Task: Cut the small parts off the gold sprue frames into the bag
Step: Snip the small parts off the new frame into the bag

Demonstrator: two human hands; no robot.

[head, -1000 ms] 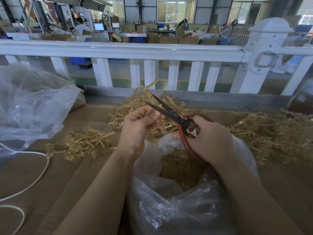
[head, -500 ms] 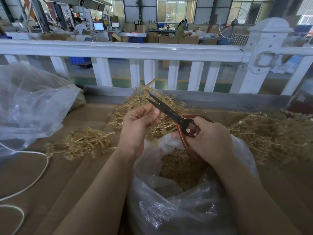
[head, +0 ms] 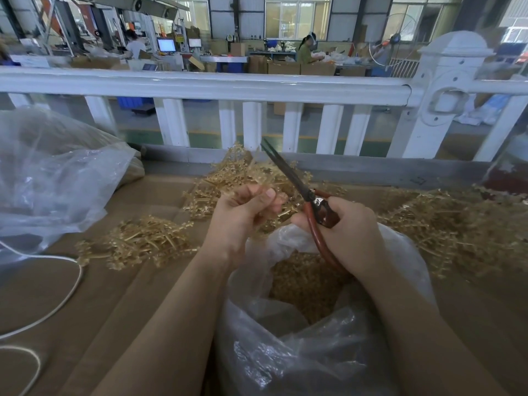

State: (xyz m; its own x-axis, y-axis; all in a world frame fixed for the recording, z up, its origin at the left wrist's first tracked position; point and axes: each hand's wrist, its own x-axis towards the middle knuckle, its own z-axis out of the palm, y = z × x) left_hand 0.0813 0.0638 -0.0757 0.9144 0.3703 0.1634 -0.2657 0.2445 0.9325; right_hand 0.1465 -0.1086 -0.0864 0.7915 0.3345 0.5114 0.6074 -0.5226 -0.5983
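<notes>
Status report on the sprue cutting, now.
Left hand pinches a gold sprue frame over the bag. Right hand grips the scissors, blades closed. Cut parts in bag. Nothing in the way.

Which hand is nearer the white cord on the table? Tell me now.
Left. The left hand holds a sprue frame closer to the white cord at the table's left edge; the right hand, gripping the scissors, is farther right.

Work surface: table (head: 120, 304) covered in brown cardboard. On it: loose heap of gold sprue frames (head: 143, 242) at left, a second heap (head: 225, 181) at far centre, a larger heap (head: 457, 224) at right. Clear plastic bag (head: 314, 352) near edge, open, gold parts inside. Second clear bag (head: 51, 178) far left. White cord (head: 57, 304) beside it.
</notes>
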